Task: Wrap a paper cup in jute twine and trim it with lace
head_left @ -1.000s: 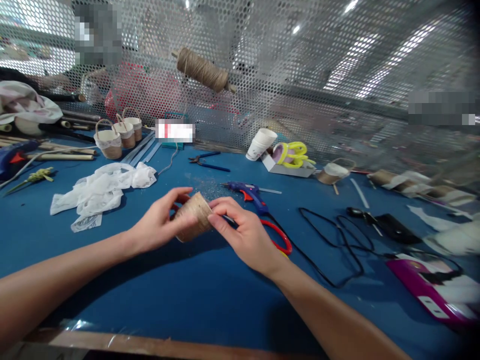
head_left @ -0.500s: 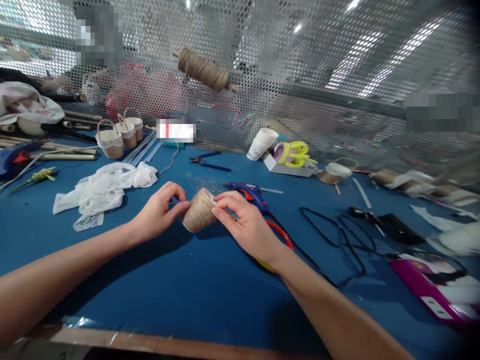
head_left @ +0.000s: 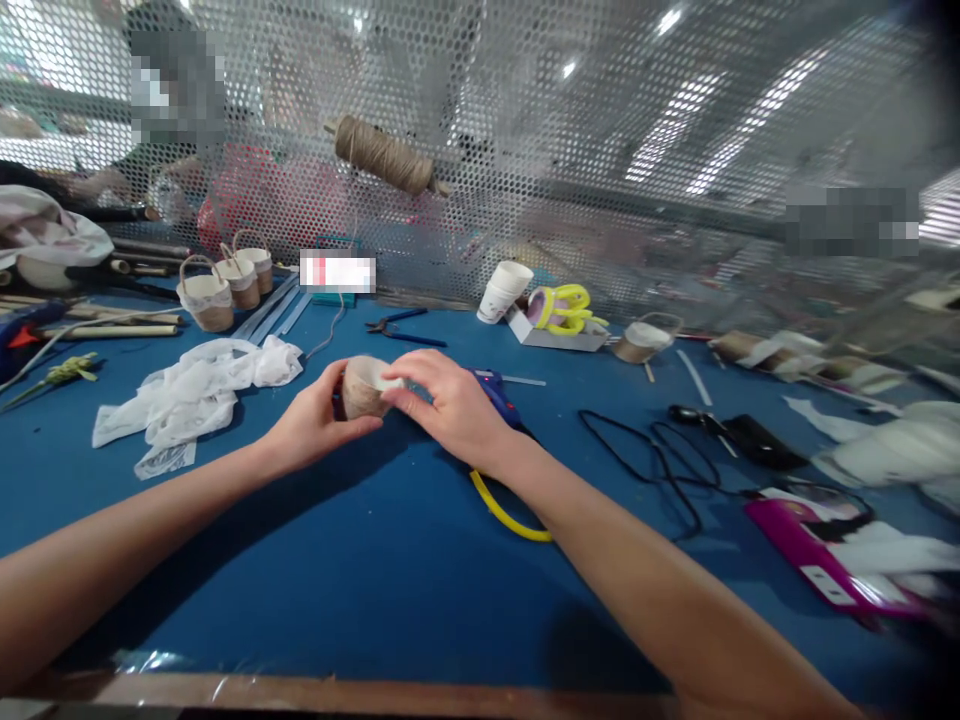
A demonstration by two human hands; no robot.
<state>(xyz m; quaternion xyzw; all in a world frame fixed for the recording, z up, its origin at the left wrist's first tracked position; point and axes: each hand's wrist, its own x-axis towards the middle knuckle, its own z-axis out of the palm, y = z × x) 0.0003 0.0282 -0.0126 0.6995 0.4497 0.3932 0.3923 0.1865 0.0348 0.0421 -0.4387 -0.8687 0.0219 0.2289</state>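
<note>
A paper cup wrapped in brown twine (head_left: 361,392) is held just above the blue table, its pale mouth facing up and tilted toward the right. My left hand (head_left: 319,418) wraps round the cup's left side, thumb in front. At the right rim, my right hand (head_left: 442,400) pinches the cup's edge between thumb and fingers. A blue glue gun (head_left: 496,392) lies partly hidden behind my right hand. Under my right forearm a yellow curved handle (head_left: 510,515) shows. White lace ribbon (head_left: 202,390) lies heaped left of my left hand.
Several small twine-wrapped baskets (head_left: 206,303) stand at the back left. Blue pliers (head_left: 409,330), stacked paper cups (head_left: 504,290) and a white box (head_left: 559,333) sit farther back. Black cable (head_left: 660,470) and a magenta power strip (head_left: 802,550) lie right. A twine spool (head_left: 384,155) hangs on the mesh.
The cup has turned from lying tilted to a more upright pose, mouth upward. My left hand has gone from fingertip contact to wrapping round it. The whole view has shifted slightly.
</note>
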